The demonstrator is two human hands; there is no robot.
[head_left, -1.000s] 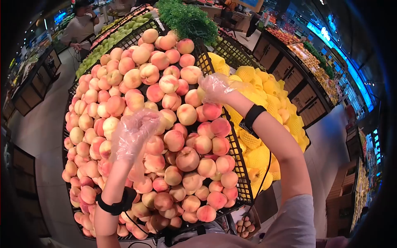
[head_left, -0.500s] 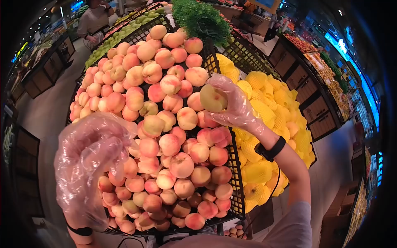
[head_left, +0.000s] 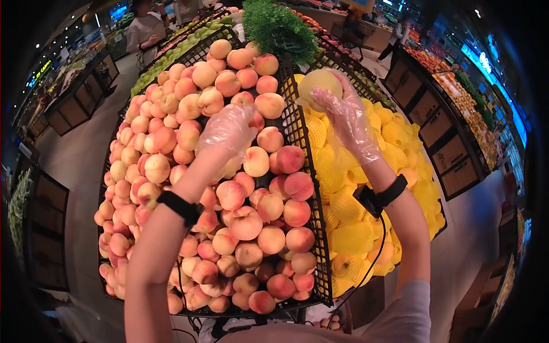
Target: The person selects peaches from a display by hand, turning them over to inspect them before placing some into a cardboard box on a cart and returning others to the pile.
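Note:
My right hand (head_left: 347,117), in a clear plastic glove, grips a pale yellow-green peach (head_left: 320,87). It holds the fruit above the border between the peach crate and the yellow-wrapped fruit. My left hand (head_left: 229,130), gloved the same way, reaches over the pile of pink and cream peaches (head_left: 246,223). Its fingertips lie among the peaches in the upper middle of the pile, smeared and partly hidden, so whether they hold one cannot be made out. Both wrists carry black bands.
A black mesh crate wall (head_left: 303,143) divides the peaches from fruit in yellow foam nets (head_left: 354,206). Green leafy decoration (head_left: 279,31) stands at the far end, beside green fruit (head_left: 183,52). People stand beyond the display. A thin black cable hangs from my right wrist.
My left hand has swung from the near left side forward and right, onto the upper peaches. The right hand has moved away and slightly right, lifting the peach past the crate wall.

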